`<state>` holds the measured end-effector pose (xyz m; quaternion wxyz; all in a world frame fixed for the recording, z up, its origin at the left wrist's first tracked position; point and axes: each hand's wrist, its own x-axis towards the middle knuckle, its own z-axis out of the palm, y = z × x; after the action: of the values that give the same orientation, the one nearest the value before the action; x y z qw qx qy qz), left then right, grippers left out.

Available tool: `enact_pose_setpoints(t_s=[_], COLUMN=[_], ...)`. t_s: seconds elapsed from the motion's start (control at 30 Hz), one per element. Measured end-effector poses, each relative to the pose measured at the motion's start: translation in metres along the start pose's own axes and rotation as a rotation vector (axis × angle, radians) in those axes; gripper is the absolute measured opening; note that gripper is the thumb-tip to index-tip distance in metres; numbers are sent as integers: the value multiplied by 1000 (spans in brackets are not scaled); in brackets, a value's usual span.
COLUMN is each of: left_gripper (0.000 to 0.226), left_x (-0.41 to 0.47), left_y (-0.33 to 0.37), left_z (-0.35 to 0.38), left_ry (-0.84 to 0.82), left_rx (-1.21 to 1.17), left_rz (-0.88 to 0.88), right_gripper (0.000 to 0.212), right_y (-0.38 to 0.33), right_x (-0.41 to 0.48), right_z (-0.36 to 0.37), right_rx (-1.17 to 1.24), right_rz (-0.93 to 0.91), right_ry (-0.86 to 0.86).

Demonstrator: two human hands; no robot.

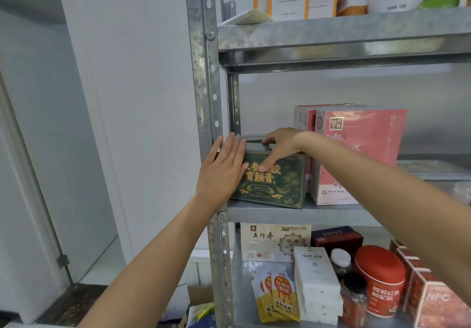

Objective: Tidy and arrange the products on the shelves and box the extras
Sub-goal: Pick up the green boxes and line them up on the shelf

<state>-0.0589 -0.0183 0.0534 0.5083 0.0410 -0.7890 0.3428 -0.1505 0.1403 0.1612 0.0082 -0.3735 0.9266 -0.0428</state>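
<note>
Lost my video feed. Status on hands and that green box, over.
Both hands on green box: left hand flat on its left side, right hand over the top. Box upright on middle shelf. Pink box close on right.

Dark green gold-lettered box [274, 178] upright at middle shelf's [331, 211] left end

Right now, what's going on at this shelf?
A person is straightening a dark green box at the left end of the middle shelf of a metal rack. The left hand lies flat against the box's left side, by the rack's post. The right hand rests over the box's top, thumb on the front. Tall pink boxes stand just to its right. Pouches, jars and a red tin crowd the shelf below.
</note>
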Motion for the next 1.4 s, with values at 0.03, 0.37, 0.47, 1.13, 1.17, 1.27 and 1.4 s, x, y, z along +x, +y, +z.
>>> enact_pose_setpoints(t_s=[0.03,0.37,0.47,1.13,1.17,1.27,1.4], left_gripper=[50,62,74,86,85,83,104], left_x=[0,-9,-25,-87,-94,-112,-128], left_y=[1,18,24,-12,-16,-29,-42], left_z=[0,-24,-37,-152,-155,-156,-144], left_ry=[-18,-112,-40,-410,-417,-482,-651], left_rx=[0,-502,-823,-1450,-1340,-1017,-928], left_rz=[-8,-158,-308,-901,-901,-829,-794], right_gripper=[97,94,93,83,79,52,49], right_y=[-3,-2,2,45,41,19,-13], right_x=[-1,-52,-74,-144,-138,-119,-91], right_z=[2,7,15,101,105,117,129], right_rx=[-9,159,283,458,424,265,138], right_rz=[19,53,29,-444,-431,-431,-256], right_ry=[3,81,168,94,107,452,736])
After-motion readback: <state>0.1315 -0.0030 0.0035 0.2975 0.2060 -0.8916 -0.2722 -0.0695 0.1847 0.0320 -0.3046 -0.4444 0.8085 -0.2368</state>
